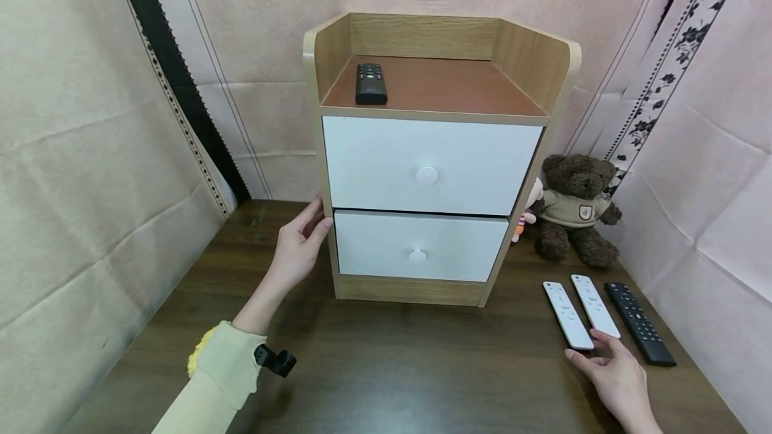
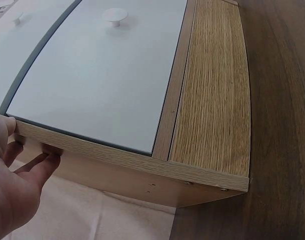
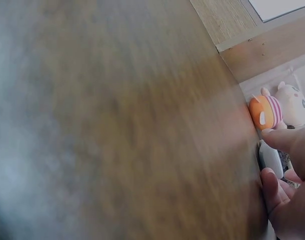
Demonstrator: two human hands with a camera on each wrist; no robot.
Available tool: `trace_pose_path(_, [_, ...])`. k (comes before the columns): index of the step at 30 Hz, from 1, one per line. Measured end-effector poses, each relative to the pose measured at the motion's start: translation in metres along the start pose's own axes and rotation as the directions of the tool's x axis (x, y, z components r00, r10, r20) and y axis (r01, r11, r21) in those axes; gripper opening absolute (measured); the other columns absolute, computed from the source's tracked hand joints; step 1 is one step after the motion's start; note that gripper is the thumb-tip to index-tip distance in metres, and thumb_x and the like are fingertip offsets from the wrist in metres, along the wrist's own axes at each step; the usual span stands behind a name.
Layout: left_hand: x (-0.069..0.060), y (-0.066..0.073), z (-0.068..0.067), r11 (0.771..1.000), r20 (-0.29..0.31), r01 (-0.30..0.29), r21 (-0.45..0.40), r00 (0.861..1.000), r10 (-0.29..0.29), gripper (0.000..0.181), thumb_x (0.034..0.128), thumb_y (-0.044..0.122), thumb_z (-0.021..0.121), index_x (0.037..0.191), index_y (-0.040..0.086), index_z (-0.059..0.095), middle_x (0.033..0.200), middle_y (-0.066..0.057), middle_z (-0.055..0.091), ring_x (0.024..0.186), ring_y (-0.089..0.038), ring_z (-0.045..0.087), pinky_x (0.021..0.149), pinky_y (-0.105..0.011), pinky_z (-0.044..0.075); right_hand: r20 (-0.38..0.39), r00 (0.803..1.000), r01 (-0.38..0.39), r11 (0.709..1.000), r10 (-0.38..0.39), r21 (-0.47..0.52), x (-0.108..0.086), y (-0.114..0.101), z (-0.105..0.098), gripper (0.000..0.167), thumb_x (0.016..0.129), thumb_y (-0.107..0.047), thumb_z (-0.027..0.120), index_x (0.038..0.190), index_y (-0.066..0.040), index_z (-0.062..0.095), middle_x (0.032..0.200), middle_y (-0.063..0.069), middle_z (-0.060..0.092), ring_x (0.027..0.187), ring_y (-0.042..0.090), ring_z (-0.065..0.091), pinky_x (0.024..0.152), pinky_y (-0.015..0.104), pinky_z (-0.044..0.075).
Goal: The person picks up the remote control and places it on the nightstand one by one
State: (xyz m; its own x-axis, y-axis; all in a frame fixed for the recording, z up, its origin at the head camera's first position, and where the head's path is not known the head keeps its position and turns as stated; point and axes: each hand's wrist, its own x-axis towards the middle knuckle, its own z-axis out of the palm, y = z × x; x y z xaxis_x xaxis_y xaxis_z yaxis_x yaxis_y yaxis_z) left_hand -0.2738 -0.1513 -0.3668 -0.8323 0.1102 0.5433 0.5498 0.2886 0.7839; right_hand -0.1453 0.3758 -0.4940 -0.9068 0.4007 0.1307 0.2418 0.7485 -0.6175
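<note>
A small wooden cabinet (image 1: 411,291) with two white drawers stands on the table. My left hand (image 1: 299,243) rests on its left side. In the left wrist view, that hand's thumb lies at the cabinet's front edge (image 2: 122,154) and the fingertips touch the side panel. At the right, my right hand (image 1: 618,380) is at the near end of a white remote control (image 1: 567,313), thumb and fingers spread to either side of that end. Beside it lie a second white remote control (image 1: 594,303) and a longer black remote control (image 1: 639,323).
Another black remote control (image 1: 370,84) lies on the cabinet's brown top shelf (image 1: 446,86). A brown teddy bear (image 1: 575,209) sits right of the cabinet, with a small plush toy (image 3: 292,105) partly behind the cabinet. Fabric curtains (image 1: 78,153) hang around the table.
</note>
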Motion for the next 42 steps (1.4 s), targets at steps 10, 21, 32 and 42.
trace_pose_path(10, [0.0, -0.001, -0.001, 1.0, 0.005, 0.015, 0.004, 1.0, -0.015, 0.054, 0.1073, 0.014, 0.056, 0.158, 0.01, 0.039, 0.154, -0.014, 0.049, 0.135, -0.029, 0.053, 0.104, -0.039, 0.048, 0.026, 1.0, -0.002, 1.0, 0.002, -0.027, 0.006, -0.005, 0.001, 0.076, 0.084, -0.036, 0.086, 0.134, 0.01, 0.053, 0.121, 0.034, 0.064, 0.084, 0.032, 0.07, 0.078, 0.048, 0.047])
trace_pose_path(21, [0.0, -0.002, 0.0, 1.0, 0.004, 0.008, -0.004, 1.0, -0.008, 0.054, 0.1071, 0.014, 0.057, 0.158, 0.007, 0.039, 0.153, -0.014, 0.049, 0.135, -0.031, 0.053, 0.103, -0.04, 0.05, -0.038, 0.998, -0.048, 0.998, 0.046, -0.041, 0.009, -0.013, 0.01, 0.068, 0.084, -0.033, 0.084, 0.126, 0.015, 0.058, 0.116, 0.036, 0.064, 0.109, 0.053, 0.057, 0.09, 0.062, 0.041])
trace_pose_path(32, [0.0, -0.001, 0.0, 1.0, 0.004, 0.002, 0.011, 1.0, -0.002, 0.054, 0.1072, 0.015, 0.057, 0.158, 0.007, 0.039, 0.153, -0.014, 0.049, 0.135, -0.03, 0.052, 0.103, -0.041, 0.049, -0.039, 0.991, -0.126, 0.991, 0.125, -0.035, 0.011, -0.01, 0.006, 0.061, 0.09, -0.033, 0.076, 0.124, 0.016, 0.06, 0.127, 0.041, 0.056, 0.115, 0.058, 0.05, 0.095, 0.063, 0.038])
trace_pose_path(42, [0.001, 0.001, -0.001, 1.0, 0.001, -0.008, 0.008, 1.0, 0.008, 0.054, 0.1068, 0.013, 0.058, 0.157, 0.006, 0.04, 0.153, -0.015, 0.049, 0.134, -0.032, 0.053, 0.103, -0.042, 0.049, -0.12, 0.986, -0.113, 0.992, 0.118, 0.05, 0.008, -0.008, 0.0, 0.054, 0.088, -0.02, 0.079, 0.122, 0.017, 0.061, 0.073, 0.017, 0.072, 0.1, 0.051, 0.062, 0.099, 0.06, 0.03])
